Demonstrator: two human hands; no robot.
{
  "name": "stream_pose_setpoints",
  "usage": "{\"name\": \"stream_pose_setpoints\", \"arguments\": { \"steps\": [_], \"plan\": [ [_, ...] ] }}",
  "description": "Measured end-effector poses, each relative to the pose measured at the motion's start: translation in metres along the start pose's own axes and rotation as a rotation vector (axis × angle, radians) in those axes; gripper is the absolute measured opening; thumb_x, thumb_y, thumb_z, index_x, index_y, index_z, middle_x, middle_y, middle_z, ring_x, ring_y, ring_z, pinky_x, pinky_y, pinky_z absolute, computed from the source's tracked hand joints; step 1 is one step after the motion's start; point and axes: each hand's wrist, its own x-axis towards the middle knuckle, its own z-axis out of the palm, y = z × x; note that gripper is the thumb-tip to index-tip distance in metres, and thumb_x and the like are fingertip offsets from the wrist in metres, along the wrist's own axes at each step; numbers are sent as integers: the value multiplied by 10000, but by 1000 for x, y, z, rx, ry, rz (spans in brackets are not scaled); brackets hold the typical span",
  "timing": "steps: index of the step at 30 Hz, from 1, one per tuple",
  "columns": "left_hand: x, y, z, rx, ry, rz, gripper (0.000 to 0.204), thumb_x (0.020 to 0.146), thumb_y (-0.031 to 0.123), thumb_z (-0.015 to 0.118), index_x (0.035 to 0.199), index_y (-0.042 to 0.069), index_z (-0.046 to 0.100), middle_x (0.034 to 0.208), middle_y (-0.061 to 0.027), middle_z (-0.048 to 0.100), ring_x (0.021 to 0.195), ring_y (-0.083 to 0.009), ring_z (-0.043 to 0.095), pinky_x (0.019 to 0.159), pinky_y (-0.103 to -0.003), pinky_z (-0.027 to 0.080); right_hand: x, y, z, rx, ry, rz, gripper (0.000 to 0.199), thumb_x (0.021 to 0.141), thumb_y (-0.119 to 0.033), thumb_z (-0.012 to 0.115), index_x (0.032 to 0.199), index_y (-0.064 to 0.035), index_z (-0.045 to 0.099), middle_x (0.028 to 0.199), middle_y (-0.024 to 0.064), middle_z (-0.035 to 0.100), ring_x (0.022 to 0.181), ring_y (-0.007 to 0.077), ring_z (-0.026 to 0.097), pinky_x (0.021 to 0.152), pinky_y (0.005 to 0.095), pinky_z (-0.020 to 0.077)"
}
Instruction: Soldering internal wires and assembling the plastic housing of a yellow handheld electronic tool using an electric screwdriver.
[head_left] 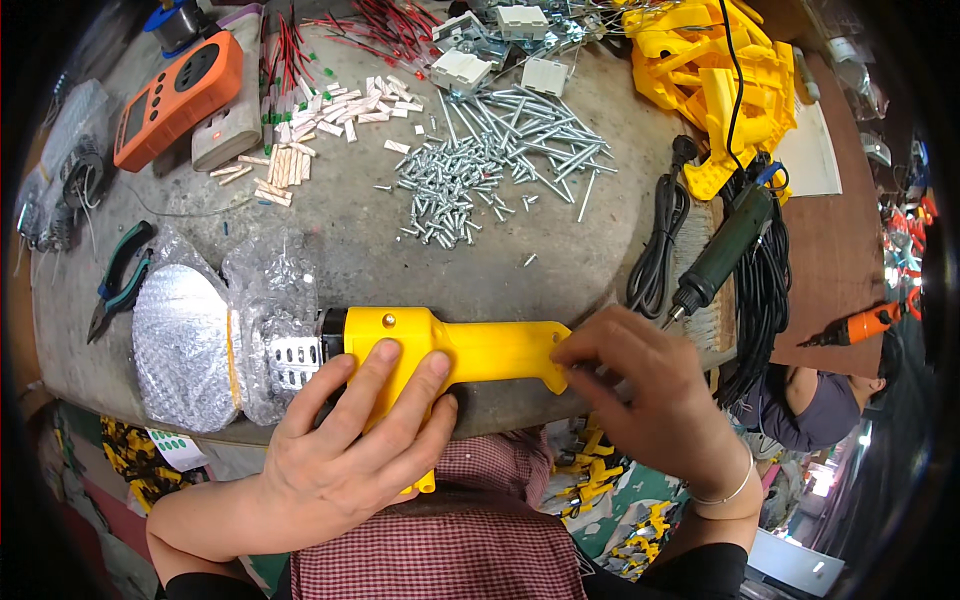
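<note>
A yellow plastic tool housing (490, 345) with a handle lies across the near edge of the worktop. A black collar and a perforated metal sleeve (296, 360) join its left end, partly covered by bubble wrap (190, 345) with silver material inside and a rubber band round it. My left hand (350, 450) spreads over the housing's wider part and grips it, fingertips on top. At the handle's right end, beside a small hole, my right hand (640, 385) has its fingers curled and pinched together. Whatever it may hold is too small or blurred to see.
Loose screws (445, 185) lie beyond the housing, with longer screws (545, 130) behind. A green electric screwdriver (725, 250) and black cables (660, 240) are at right, near yellow plastic shells (720, 90). Pliers (120, 275) and an orange meter (180, 100) are at left.
</note>
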Motion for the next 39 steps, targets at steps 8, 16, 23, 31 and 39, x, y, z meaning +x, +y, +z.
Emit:
{"name": "stream_pose_setpoints", "arguments": {
  "steps": [8, 16, 23, 31, 39],
  "plan": [
    [1, 1, -2, 12, 0, -6, 353, 797, 336, 648, 1099, 160, 693, 1406, -115, 531, 1292, -378, 464, 1013, -494, 404, -9, 2, 16, -251, 120, -97, 191, 819, -56, 719, 953, -36, 584, 803, 81, 576, 632, 231, 628, 531, 324, 502],
    [6, 6, -5, -31, 34, -111, 261, 843, 195, 591, 1093, 173, 661, 1351, -27, 595, 1216, -266, 543, 992, -385, 438, -7, 9, 18, -347, 73, -151, 241, 812, -162, 742, 914, -68, 544, 769, 50, 511, 586, 216, 593, 494, 321, 493],
    [5, -1, -5, -27, 40, -76, 274, 837, 196, 592, 1101, 182, 662, 1356, -26, 589, 1207, -262, 546, 984, -383, 440, 29, 28, 5, 197, 171, 210, 153, 803, -99, 743, 873, -3, 646, 695, 97, 632, 633, 169, 635, 559, 309, 484],
    [5, -10, -6, -8, -7, 54, 418, 857, 454, 568, 1161, 192, 685, 1404, -104, 539, 1265, -335, 477, 1009, -460, 382, 79, 37, 15, -113, 77, -54, 120, 796, -75, 650, 893, -5, 650, 713, 190, 631, 739, 394, 635, 691, 409, 517],
    [1, -21, -7, -44, -25, 104, 470, 807, 230, 572, 1273, 190, 616, 1443, -74, 499, 1274, -285, 497, 1023, -415, 414, 3, -45, 31, 142, -110, -233, 199, 787, -23, 706, 940, -50, 581, 845, 95, 595, 674, 283, 619, 628, 360, 514]
  ]
}}
